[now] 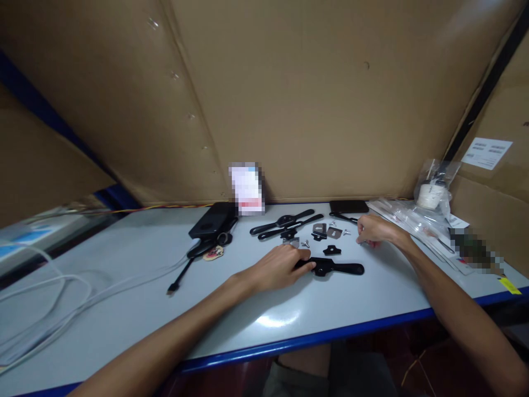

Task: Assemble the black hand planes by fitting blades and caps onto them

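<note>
My left hand [283, 266] is closed around one handle of a black spokeshave body [347, 268] lying near the front of the table. To its right, my right hand [372, 230] is raised a little with curled fingers; whatever they hold, if anything, is hidden. A black handle [343, 216] lies just behind that hand. Between the hands are a black cap plate [332, 250], another cap plate [318, 236], flat metal blades [334, 232] and small screws [346, 232]. Two more spokeshave bodies [285, 221] rest behind my left hand.
A lit phone [248, 189] leans on the cardboard wall [314, 110]. Left of it sit a black box-like device [212, 220] and cables [177, 281]. Plastic bags [417, 226], a bagged white cup [430, 196] and a dark flat object [349, 206] occupy the back right.
</note>
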A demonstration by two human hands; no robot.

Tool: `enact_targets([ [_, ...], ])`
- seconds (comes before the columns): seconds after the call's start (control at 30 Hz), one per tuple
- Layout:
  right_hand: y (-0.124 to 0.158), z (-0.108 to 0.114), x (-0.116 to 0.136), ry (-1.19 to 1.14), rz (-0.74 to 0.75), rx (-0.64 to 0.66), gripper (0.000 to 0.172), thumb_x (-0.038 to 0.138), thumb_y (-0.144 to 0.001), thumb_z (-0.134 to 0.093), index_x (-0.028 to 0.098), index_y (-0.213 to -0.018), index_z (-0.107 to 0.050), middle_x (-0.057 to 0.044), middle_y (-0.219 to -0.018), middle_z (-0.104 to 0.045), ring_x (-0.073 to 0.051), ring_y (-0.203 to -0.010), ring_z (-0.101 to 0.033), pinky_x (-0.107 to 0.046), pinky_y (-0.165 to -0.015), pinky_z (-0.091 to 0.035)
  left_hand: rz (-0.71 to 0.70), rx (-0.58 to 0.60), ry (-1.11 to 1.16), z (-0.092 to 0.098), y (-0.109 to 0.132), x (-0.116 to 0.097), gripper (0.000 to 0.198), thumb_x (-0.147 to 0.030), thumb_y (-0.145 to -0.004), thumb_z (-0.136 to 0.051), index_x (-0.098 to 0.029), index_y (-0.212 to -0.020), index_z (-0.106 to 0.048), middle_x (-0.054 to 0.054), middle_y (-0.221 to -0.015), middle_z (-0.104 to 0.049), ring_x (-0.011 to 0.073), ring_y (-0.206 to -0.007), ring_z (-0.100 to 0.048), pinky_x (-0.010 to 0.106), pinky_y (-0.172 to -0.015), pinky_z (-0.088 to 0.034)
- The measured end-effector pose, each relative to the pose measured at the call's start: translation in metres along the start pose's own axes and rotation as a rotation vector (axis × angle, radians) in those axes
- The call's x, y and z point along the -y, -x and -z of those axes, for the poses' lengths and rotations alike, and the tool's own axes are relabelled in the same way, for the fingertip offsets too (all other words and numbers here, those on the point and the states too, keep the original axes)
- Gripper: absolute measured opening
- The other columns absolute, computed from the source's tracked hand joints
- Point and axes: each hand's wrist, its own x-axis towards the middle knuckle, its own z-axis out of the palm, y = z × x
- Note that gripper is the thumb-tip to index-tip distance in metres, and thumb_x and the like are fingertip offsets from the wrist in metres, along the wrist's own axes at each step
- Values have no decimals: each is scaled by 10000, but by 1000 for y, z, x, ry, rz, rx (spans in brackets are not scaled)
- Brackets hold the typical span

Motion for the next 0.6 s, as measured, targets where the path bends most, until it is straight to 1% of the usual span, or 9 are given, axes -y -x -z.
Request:
enact_targets([
  [0.13,-2,-2,0,8,-5,-4,117,97,-755,-702,147,-664,-649,-21,-526,-621,-189,-487,-637,-276,-480,-507,-1,-4,-16,1,0,-1,384,-431,-1029,-415,-197,-807,-623,40,-690,-613,171,-620,-505,321,-612,-320],
  [0.23,-2,-1,-1,55,35,5,131,127,-756,-730,144,-650,-655,-32,-611,-669,-162,-472,-623,-262,-483,-486,-1,-6,-21,1,0,-1,393,-436,-1034,-406,-200,-809,-625,36,-683,-603,174,-617,-504,320,-609,-312],
  [0.33,-2,2,-4,124,77,23,151,155,-772,-757,141,-655,-663,-27,-665,-685,-128,-470,-603,-237,-483,-444,10,4,-19,0,0,-1,394,-444,-1035,-405,-204,-816,-628,45,-697,-618,184,-628,-515,326,-621,-316],
  [0.43,-3,4,-6,161,129,-15,170,170,-802,-754,150,-659,-662,-15,-619,-660,-119,-487,-576,-232,-482,-387,15,8,-22,-1,1,1,397,-451,-1036,-406,-204,-830,-638,55,-716,-637,194,-640,-531,333,-631,-318],
  [0.5,-2,3,-3,68,216,-66,187,186,-847,-718,159,-673,-655,-7,-608,-655,-114,-504,-564,-232,-499,-373,11,3,-24,-2,1,1,397,-454,-1036,-409,-203,-836,-642,55,-715,-638,197,-642,-537,333,-633,-314],
  [0.6,9,-3,13,-172,417,-104,170,211,-877,-696,167,-721,-647,16,-630,-652,-104,-545,-560,-227,-554,-388,11,4,-27,-1,1,1,392,-448,-1038,-411,-203,-844,-648,48,-688,-626,197,-631,-535,333,-622,-302],
])
